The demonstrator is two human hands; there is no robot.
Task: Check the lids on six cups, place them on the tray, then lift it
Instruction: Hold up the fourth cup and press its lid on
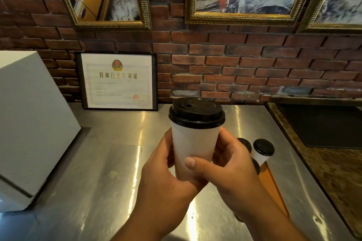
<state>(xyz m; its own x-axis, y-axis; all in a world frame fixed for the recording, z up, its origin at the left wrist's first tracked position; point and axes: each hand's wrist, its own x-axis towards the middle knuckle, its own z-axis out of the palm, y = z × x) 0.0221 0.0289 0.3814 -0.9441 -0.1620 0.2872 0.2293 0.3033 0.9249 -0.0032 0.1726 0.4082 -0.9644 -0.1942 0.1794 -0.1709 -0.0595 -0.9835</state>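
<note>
I hold a white paper cup with a black lid upright above the steel counter. My left hand wraps its lower left side and base. My right hand grips its right side, thumb across the front. Behind my right hand, an orange tray carries other lidded cups: one white cup stands in plain view, and two more black lids peek out beside my fingers. Most of the tray is hidden by my right forearm.
The steel counter runs to a brick wall. A large white box stands at the left. A framed certificate leans on the wall. A stone-topped ledge with a dark recessed panel borders the right.
</note>
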